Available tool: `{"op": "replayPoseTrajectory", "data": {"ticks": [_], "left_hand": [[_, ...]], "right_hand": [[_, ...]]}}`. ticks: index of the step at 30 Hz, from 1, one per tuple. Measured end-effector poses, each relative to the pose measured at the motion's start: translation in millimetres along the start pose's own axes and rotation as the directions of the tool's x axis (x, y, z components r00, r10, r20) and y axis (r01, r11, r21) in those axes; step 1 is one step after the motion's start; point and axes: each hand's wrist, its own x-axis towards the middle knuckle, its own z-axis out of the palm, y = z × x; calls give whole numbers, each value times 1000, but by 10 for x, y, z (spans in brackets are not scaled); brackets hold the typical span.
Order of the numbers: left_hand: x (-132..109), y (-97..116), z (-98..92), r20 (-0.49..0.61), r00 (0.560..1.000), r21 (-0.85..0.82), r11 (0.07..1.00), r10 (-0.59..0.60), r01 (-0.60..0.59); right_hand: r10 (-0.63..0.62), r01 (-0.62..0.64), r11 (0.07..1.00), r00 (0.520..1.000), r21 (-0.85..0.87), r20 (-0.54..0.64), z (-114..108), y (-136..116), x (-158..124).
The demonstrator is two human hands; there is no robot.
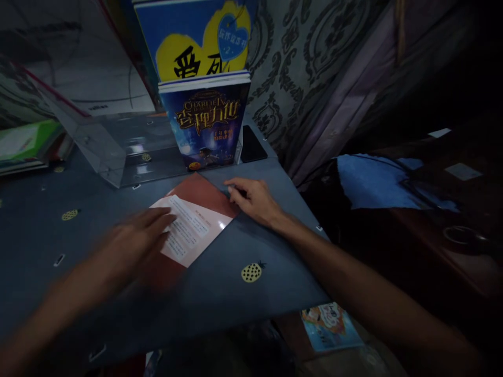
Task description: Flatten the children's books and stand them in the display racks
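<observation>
Left hand (135,234) (blurred), right hand (255,201): apart, flanking printed sheet (200,226); grip indeterminate. Sheet best steadied flat, pressed lightly.

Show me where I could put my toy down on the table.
Around the pineapple print between the green book and the left hand, or the other print between the printed paper and the right forearm. Behind is crowded: clear stand, upright books.
</observation>
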Motion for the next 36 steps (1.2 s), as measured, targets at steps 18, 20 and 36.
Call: {"op": "replayPoseTrajectory", "data": {"ticks": [18,20,36], "left_hand": [[830,1015,168,99,987,214,971,-130,106],[840,1013,130,116,983,199,973,-142,117],[786,896,176,-34,999,196,980,-13,20]], "right_hand": [[77,-86,897,996,434,39,-157,124,-222],[68,-79,889,997,450,41,-156,112,-227],[40,-54,912,998,407,43,-184,74,-232]]}}
